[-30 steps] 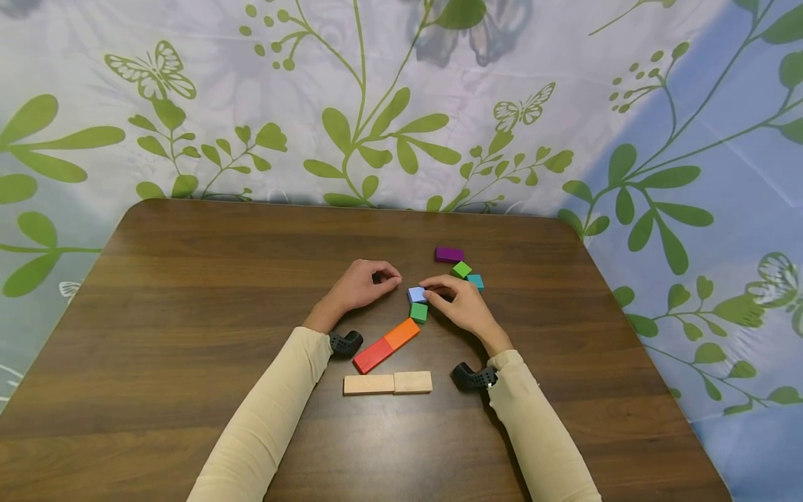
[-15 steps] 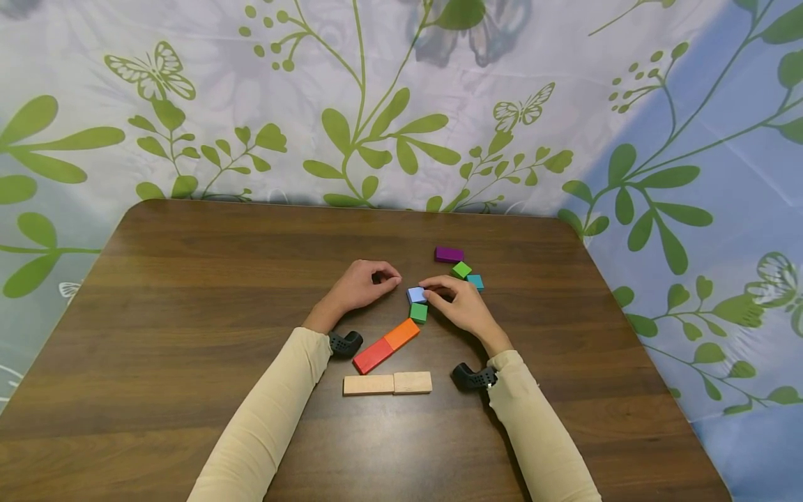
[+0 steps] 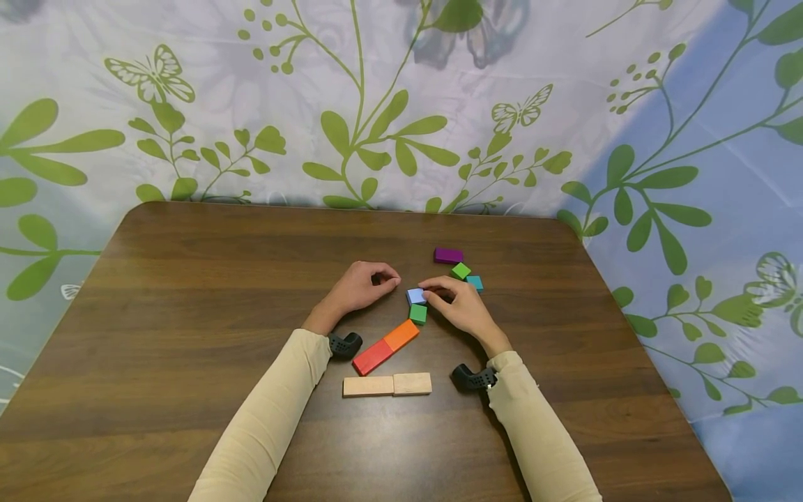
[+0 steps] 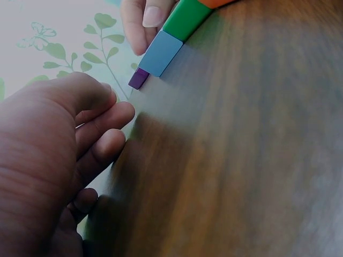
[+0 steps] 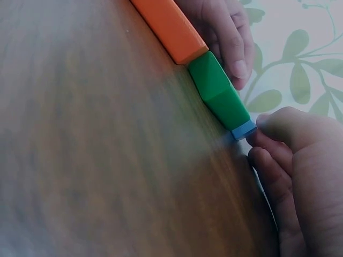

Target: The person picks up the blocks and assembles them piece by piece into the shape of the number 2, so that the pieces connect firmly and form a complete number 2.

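Note:
My right hand [image 3: 462, 305] pinches a light blue block [image 3: 415, 297] at its right side between thumb and fingers. In the right wrist view the thumb meets the edge of that blue block [image 5: 245, 130]. A green block [image 3: 417, 314] stands against it on the near side, followed by an orange block [image 3: 401, 335] and a red block [image 3: 372, 357] in a slanting line. To the left of the blue block, my left hand [image 3: 364, 286] rests on the table with loosely curled fingers and holds nothing; the left wrist view shows its fingers [image 4: 104, 150] apart from the blocks.
Two plain wooden blocks [image 3: 387, 385] lie end to end nearest me. Beyond my right hand are a teal block [image 3: 477, 283], a lime green block [image 3: 461, 270] and a purple block [image 3: 448, 256]. The brown table [image 3: 219, 279] ends at a leaf-patterned cloth [image 3: 251, 139].

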`<state>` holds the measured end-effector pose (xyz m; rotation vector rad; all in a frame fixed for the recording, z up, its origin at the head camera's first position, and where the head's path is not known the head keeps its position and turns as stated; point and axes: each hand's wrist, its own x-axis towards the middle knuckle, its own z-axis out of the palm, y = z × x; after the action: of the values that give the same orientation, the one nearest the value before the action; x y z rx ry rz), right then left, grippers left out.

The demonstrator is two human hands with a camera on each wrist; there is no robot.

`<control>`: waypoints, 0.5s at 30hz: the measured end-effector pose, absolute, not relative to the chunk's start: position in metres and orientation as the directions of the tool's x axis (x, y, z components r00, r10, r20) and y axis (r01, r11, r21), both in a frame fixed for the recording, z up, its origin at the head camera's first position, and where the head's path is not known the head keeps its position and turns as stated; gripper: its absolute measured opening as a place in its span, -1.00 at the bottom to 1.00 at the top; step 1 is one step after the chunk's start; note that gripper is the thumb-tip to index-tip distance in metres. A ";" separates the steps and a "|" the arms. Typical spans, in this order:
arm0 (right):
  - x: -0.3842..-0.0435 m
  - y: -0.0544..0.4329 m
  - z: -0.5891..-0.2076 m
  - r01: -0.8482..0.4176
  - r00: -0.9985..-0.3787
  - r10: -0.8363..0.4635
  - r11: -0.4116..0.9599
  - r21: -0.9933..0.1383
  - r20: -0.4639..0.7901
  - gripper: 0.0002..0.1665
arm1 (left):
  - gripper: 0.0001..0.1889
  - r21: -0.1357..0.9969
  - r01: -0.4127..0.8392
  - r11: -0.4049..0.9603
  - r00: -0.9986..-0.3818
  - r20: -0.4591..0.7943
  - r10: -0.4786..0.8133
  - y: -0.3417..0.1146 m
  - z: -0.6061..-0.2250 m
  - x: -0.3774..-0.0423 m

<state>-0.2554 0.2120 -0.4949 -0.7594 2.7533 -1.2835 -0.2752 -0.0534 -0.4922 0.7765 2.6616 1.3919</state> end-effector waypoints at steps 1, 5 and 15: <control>-0.255 0.212 -0.495 -0.425 -0.881 -0.431 0.544 -0.723 0.194 -0.74 | -0.86 0.779 0.411 0.473 -0.874 0.191 0.447 -0.053 -0.492 -0.275; -0.255 0.212 -0.495 -0.436 -0.878 -0.430 0.538 -0.721 0.210 -0.74 | -0.86 0.778 0.413 0.474 -0.874 0.191 0.447 -0.053 -0.492 -0.275; -0.255 0.212 -0.496 -0.516 -0.852 -0.381 0.501 -0.695 0.358 -0.74 | -0.86 0.780 0.405 0.477 -0.876 0.182 0.446 -0.053 -0.489 -0.272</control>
<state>-0.2551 0.2119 -0.4960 -0.8602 2.8556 -1.4112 -0.2724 -0.0528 -0.4892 0.7663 2.6595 1.3861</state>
